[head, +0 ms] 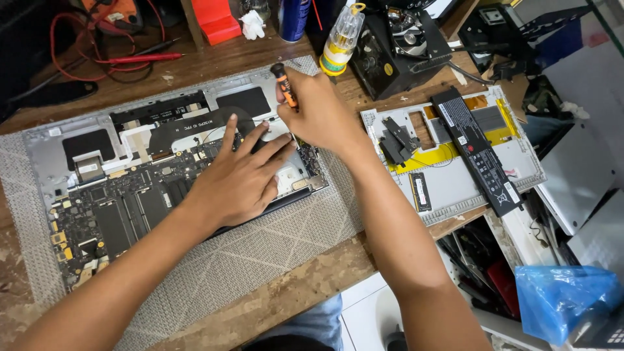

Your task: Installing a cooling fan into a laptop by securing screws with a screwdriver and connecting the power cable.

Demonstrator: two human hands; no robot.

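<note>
An opened silver laptop chassis with exposed dark circuit board (130, 195) is lying on a grey woven mat (260, 260). The left hand (237, 179) is pressing spread fingers onto it. At one o'clock, the right hand (322, 114) is pinching an orange-and-black screwdriver (284, 84).

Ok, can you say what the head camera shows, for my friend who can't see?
A right hand holds an orange screwdriver upright over an opened laptop, while the left hand rests flat on its circuit board. The laptop lies on a grey mat on a cluttered wooden bench.

worn wood bench (312, 286), cluttered bg
</note>
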